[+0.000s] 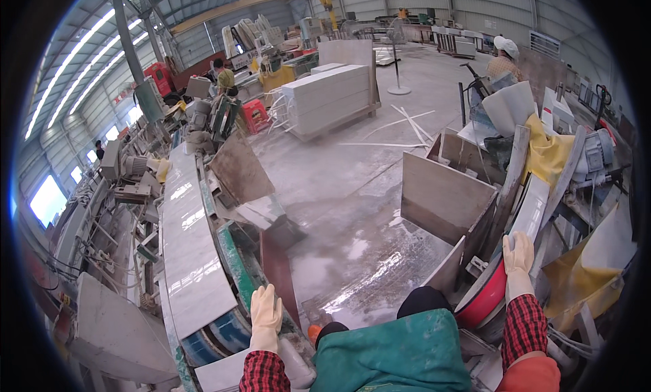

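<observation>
Both my hands wear cream gloves. My left hand [266, 310] has its fingers stretched forward, beside a green machine rail [234, 260]; it holds nothing I can see. Left of it, a long, glossy pale slab [193, 239] lies on a machine bed with a blue roller-like end [229, 332]. On the other side, my right hand [518, 256] is laid with extended fingers at the near end of a narrow pale strip [530, 212]. Just below that hand curves a red band [485, 298] on the right machine. A green apron [393, 355] covers my lap.
Upright brown boards [444, 199] stand on the right, and a tilted board [241, 167] on the left. Ahead sits a stack of white slabs [329, 97] on a pallet. White strips [410, 127] lie across the floor. Two co-workers [224, 76] [505, 60] are farther off.
</observation>
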A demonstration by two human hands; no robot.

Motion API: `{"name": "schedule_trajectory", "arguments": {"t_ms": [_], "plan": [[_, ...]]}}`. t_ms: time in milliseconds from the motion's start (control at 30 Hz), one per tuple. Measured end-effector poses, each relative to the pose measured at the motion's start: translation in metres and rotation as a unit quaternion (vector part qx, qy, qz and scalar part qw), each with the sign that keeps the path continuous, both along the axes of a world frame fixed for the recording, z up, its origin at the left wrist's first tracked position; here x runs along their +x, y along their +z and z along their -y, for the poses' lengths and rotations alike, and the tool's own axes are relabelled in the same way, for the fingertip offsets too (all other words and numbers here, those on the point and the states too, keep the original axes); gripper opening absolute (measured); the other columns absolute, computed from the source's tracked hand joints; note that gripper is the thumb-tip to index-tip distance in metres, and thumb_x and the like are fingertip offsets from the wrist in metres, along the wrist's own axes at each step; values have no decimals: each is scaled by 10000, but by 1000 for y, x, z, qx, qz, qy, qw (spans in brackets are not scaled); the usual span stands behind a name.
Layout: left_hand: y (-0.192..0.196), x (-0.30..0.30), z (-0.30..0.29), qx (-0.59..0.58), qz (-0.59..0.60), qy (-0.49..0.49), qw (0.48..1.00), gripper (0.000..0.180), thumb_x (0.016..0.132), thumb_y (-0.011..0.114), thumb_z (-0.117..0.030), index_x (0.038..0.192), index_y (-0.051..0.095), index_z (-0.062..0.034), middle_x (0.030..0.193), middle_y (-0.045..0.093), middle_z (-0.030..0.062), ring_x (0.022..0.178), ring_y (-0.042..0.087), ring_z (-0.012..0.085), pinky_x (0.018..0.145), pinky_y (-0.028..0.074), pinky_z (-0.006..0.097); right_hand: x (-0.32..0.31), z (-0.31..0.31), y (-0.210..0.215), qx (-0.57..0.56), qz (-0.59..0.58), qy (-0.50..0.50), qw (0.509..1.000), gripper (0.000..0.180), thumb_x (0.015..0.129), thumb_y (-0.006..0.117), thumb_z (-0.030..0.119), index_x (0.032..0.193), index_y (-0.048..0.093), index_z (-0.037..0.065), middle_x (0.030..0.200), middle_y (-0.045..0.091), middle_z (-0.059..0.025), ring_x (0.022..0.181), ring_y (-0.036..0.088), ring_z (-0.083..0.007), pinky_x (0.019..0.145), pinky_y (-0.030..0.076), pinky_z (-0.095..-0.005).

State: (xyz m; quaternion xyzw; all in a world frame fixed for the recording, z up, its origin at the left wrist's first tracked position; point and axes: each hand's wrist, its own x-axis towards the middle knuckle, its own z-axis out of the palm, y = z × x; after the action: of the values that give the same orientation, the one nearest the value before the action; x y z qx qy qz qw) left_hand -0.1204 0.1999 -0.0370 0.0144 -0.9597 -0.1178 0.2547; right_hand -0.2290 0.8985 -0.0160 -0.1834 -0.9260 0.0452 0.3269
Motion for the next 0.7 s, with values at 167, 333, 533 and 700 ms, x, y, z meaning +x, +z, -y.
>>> {"name": "schedule_trajectory", "arguments": {"t_ms": [167,333,533,700], "plan": [[-7,-2,4,53,-2,3,999,379,880,646,-77,1250,592,-15,1228,612,284,1168,538,476,1031,427,513,-6,23,23,-16,21,-80,996,362,847,685,394,988,693,60,1068,667,-158,994,632,-356,890,493,-453],[-13,1,9,78,-38,51,995,369,895,617,-48,1260,581,-5,1240,605,287,1196,535,465,1060,411,504,-13,16,17,-26,82,-67,994,455,856,665,368,1229,637,108,1283,613,-133,1223,542,-321,1041,415,-463],[-23,1,12,103,-77,72,989,366,890,623,-64,1246,584,8,1189,616,274,1137,546,460,1012,432,491,-7,34,23,-41,151,-135,978,576,890,617,430,1392,519,166,1487,463,-45,1397,383,-253,1077,363,-587],[-29,-2,15,84,-87,78,990,331,896,624,-96,1210,604,6,1185,616,276,1132,547,467,1012,430,506,-11,10,-1,-57,132,-112,983,595,875,630,400,1398,508,144,1479,468,-69,1409,369,-293,1066,398,-580]]}}
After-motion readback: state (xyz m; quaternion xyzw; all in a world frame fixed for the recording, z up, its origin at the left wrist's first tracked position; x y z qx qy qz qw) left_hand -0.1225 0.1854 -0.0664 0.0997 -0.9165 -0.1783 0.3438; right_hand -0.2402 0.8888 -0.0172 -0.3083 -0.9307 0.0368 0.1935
